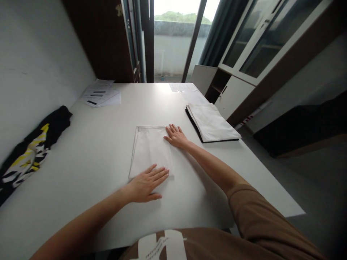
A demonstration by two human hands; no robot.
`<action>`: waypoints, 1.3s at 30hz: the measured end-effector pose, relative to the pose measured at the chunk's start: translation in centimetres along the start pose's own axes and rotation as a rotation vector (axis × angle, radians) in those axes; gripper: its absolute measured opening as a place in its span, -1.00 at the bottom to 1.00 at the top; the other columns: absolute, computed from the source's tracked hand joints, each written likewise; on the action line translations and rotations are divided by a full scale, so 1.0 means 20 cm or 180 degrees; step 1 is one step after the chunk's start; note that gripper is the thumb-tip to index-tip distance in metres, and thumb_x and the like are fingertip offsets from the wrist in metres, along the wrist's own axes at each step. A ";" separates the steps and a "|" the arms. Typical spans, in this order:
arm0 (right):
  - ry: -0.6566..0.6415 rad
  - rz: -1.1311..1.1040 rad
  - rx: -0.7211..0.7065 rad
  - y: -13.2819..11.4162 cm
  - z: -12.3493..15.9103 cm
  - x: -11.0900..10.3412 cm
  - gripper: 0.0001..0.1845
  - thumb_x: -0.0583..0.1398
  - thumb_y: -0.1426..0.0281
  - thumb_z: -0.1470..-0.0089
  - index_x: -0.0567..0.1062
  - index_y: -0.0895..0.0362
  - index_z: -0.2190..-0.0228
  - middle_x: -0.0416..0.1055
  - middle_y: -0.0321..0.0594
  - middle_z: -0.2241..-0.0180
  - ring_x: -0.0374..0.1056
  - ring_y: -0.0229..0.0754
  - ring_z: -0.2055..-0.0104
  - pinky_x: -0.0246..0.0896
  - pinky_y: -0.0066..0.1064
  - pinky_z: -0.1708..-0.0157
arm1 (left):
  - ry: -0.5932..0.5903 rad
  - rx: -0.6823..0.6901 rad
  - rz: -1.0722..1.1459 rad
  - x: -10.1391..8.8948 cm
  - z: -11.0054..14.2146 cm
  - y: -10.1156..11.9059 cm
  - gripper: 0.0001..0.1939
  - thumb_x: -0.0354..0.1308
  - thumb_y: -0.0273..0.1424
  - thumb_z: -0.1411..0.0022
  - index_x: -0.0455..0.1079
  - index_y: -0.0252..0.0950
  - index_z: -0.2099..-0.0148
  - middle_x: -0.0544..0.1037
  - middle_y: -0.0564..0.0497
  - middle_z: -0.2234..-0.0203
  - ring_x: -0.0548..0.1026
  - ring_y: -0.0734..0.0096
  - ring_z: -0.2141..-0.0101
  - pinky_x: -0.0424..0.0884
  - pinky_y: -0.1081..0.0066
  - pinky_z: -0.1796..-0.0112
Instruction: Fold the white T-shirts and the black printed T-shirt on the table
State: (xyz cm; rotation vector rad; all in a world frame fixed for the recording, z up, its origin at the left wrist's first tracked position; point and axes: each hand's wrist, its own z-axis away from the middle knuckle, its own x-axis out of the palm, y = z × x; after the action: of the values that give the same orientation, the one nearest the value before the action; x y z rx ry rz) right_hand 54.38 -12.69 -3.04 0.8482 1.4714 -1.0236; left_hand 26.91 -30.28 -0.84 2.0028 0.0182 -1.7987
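A folded white cloth (151,150) lies flat on the white table, its layered edges showing along the left side. My left hand (145,183) rests palm down over the cloth's near edge, fingers stretched to the right and thumb apart. At the cloth's far right corner, my right hand (175,136) lies flat with its fingers spread. Neither hand grips anything. The parts of the cloth beneath both hands are hidden.
On the right of the table (100,144) sits a stack of folded white cloth (210,121) with a black layer underneath. Papers (104,94) lie at the back left. A black garment with yellow and white pattern (35,150) is at the left edge. Cabinets (244,54) stand behind.
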 end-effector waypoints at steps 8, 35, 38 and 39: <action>-0.0284 -0.0357 -0.2264 -0.45 -0.08 0.03 -0.35 -0.06 0.02 -0.44 0.10 -0.06 -0.42 -0.15 -0.22 -0.48 -0.20 -0.13 -0.51 -0.40 -0.11 -0.47 | 0.0084 -0.0082 0.0144 -0.01 -0.01 0.00 -0.15 -0.01 0.04 -0.44 -0.16 -0.28 -0.55 0.06 -0.18 -0.46 0.00 0.11 -0.44 -0.28 0.06 -0.41; 0.0085 -0.0026 -0.0048 0.10 -0.12 0.06 -0.25 -0.16 0.02 -0.42 0.06 0.17 -0.44 -0.16 -0.01 -0.47 -0.26 0.05 -0.52 -0.24 0.08 -0.43 | 0.1029 -0.2050 -0.0286 -0.11 -0.19 -0.44 -0.46 0.09 -0.24 -0.40 0.29 -0.35 -0.34 0.18 -0.26 -0.40 0.12 0.01 -0.39 0.04 -0.06 -0.36; 0.0231 -0.0086 -0.0215 0.06 -0.09 0.05 -0.26 -0.17 0.02 -0.43 0.04 0.15 -0.44 -0.17 -0.04 -0.47 -0.28 0.00 -0.52 -0.27 0.03 -0.44 | 0.1010 -0.2011 -0.0331 -0.10 -0.33 -0.57 -0.42 0.05 -0.20 -0.43 0.24 -0.34 -0.39 0.12 -0.26 -0.43 0.07 0.01 -0.41 0.01 -0.05 -0.36; 0.0240 -0.0108 -0.0393 0.02 -0.08 0.06 -0.25 -0.18 0.01 -0.43 0.04 0.12 -0.44 -0.17 -0.07 -0.48 -0.29 -0.02 -0.52 -0.29 0.01 -0.45 | 0.0987 -0.1982 -0.0334 -0.10 -0.38 -0.61 -0.41 0.02 -0.18 -0.45 0.21 -0.34 -0.41 0.10 -0.26 -0.44 0.05 0.02 -0.42 -0.01 -0.05 -0.36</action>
State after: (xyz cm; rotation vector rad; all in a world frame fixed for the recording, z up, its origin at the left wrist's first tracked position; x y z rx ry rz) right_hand 53.98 -11.00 -4.32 0.7829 1.6004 -0.9240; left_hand 30.09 -16.15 -2.42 1.8031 0.6994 -1.2947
